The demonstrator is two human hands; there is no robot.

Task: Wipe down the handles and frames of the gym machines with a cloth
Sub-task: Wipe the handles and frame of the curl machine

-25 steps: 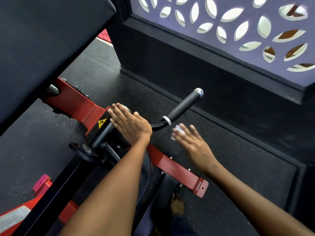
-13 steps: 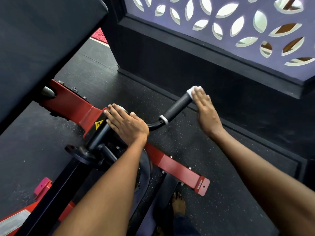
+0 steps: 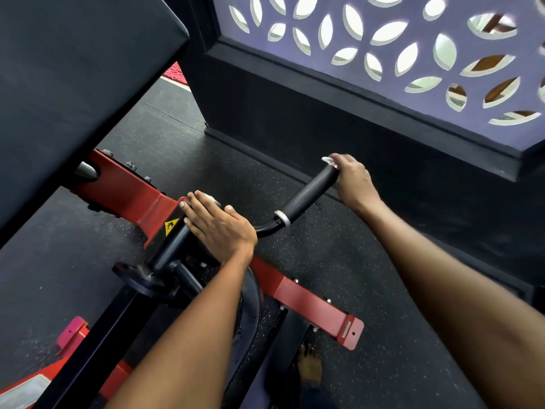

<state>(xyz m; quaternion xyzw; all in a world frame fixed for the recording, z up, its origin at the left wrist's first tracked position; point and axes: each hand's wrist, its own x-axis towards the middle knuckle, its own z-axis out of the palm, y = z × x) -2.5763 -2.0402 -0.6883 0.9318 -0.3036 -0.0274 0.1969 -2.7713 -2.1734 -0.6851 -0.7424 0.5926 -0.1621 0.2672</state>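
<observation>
The right hand (image 3: 352, 177) curls its fingers over the far end of the black foam handle (image 3: 309, 191), pressing a white cloth (image 3: 328, 160) against its tip; only a scrap of cloth shows, so its full shape is unclear. To the left, the left hand (image 3: 216, 224) rests flat, fingers straight and together, on the machine's red frame (image 3: 129, 191).

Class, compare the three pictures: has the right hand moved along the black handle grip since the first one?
Yes. The right hand, with the white cloth, went from beside the grip's silver collar up to its far end, toward the wall.
</observation>
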